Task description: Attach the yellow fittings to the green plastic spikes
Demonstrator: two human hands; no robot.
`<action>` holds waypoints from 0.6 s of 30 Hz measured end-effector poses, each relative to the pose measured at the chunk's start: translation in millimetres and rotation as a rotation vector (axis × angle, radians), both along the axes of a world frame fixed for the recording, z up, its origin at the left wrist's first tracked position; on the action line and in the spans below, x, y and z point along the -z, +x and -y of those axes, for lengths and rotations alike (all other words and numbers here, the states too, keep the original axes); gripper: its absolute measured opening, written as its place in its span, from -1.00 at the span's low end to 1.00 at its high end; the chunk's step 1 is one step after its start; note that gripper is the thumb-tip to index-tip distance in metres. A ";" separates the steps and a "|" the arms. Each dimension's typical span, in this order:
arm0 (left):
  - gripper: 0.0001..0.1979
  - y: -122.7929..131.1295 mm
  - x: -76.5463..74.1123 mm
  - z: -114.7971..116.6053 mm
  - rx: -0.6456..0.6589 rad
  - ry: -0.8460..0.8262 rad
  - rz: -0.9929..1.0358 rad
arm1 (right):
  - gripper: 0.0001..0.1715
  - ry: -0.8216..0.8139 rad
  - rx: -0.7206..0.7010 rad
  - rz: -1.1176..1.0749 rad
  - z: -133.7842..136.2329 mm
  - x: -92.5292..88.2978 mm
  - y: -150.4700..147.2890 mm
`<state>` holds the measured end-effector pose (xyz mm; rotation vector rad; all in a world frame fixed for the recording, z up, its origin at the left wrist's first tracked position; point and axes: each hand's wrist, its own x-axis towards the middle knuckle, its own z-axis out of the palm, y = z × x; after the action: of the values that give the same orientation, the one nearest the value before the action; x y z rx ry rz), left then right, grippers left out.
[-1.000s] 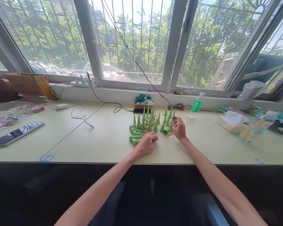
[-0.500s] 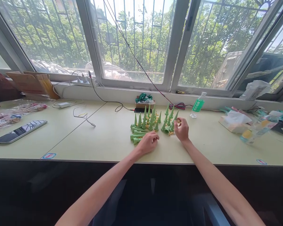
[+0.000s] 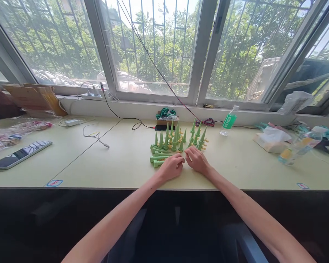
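Observation:
Several green plastic cone-shaped spikes with small yellow-orange side pieces stand upright in two clusters on the pale table. More green spikes lie on their sides at the left, beside my left hand. That hand rests low over the table with curled fingers, and what they hold, if anything, is hidden. Just to its right, my right hand has its fingers pinched together in front of the right cluster of spikes. Whatever is between those fingertips is too small to make out. The hands are close together but apart.
Behind the spikes are a black phone and a small box of green material. A bottle with a green label stands right of them. Further right are a tissue box and another bottle; a tablet-like device lies left.
My right hand has moved left and nearer to me, from the right side of the right cluster to beside my left hand. The left hand has stayed nearly still.

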<state>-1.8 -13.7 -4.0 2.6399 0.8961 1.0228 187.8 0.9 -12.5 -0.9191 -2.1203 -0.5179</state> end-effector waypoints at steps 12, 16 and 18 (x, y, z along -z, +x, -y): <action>-0.84 -31.3 -26.4 -6.1 -0.346 0.230 -0.124 | -0.82 -0.262 0.121 0.025 0.7 4.5 -0.8; -0.82 -60.6 -32.6 -22.3 -0.310 0.109 -0.182 | -0.81 -0.305 0.148 0.034 1.1 5.2 -2.1; -0.85 -68.9 -32.1 -27.9 -0.292 0.064 -0.208 | -0.81 -0.316 0.149 0.042 1.4 5.3 -2.2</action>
<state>-70.7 14.2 28.0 2.7629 1.3480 0.8550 185.5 -0.5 -17.8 -1.2594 -2.2214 -0.2791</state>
